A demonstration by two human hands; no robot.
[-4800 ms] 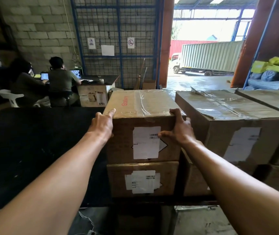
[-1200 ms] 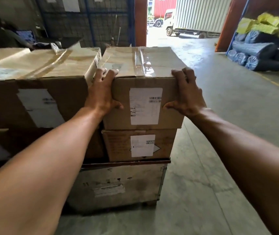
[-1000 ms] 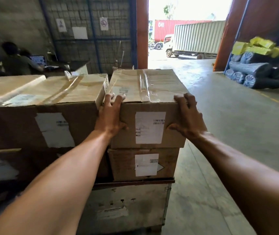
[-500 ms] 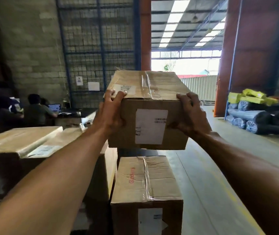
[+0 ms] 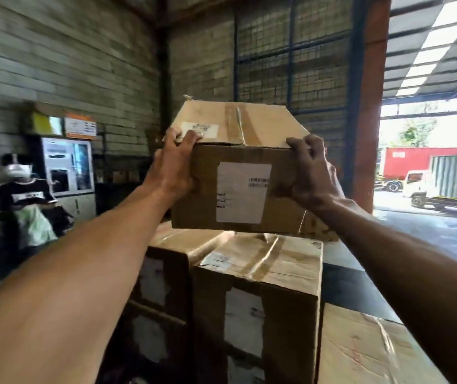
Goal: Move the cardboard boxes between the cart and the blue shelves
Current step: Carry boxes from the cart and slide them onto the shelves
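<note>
I hold a taped cardboard box (image 5: pixel 235 167) with a white label up in the air at chest height. My left hand (image 5: pixel 173 164) grips its upper left corner, fingers curled over the top edge. My right hand (image 5: pixel 312 173) grips the upper right corner the same way. The box hangs just above a stack of cardboard boxes (image 5: pixel 260 289), clear of the top one. More boxes stand to the left (image 5: pixel 163 273) and at the lower right (image 5: pixel 360 350). Neither the cart nor the shelf boards show plainly.
A blue mesh rack frame (image 5: pixel 291 56) rises behind the box, beside an orange post (image 5: pixel 371 106). A person (image 5: pixel 19 206) stands at the left near a cabinet (image 5: pixel 66 167). The open doorway at the right shows a truck (image 5: pixel 443 178) outside.
The box has stayed lifted in both hands. My view has swung left, so the box now hangs over a different stack, with the doorway at the right and a person at the left.
</note>
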